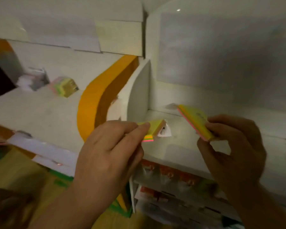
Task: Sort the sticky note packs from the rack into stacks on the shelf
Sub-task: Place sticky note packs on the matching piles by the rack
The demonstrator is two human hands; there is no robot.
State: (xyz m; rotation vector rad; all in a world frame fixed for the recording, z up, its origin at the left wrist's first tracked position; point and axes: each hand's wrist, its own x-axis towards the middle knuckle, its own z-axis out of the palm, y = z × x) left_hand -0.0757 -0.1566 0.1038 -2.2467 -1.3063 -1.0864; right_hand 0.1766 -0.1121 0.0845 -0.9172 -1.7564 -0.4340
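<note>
Here, a white shelf (180,146) runs across the view, split by an upright white divider (139,90) edged with a curved orange band (96,100). The right-hand section of the shelf is bare, which likely makes it the spot chosen for new stacks.

Both hands are raised over the shelf's front edge. The left hand (109,151) is closed on a pack of sticky notes (151,131), thumb and fingers pinching its near end so the layered edge faces out: yellow on top, then green, orange and pink. A clear wrapper tab (163,132) sticks out past the pack. The right hand (229,146) pinches a second pack (194,122), held tilted above the shelf with its pink edge showing. Holding one in each hand probably lets the person compare them before sorting.

Farther left, a third pack (65,86) in pastel colours rests on the shelf's left section, well apart from both hands.

A faint dark mark sits on the right pack's yellow face, too blurred to read. No other writing is legible.
</note>
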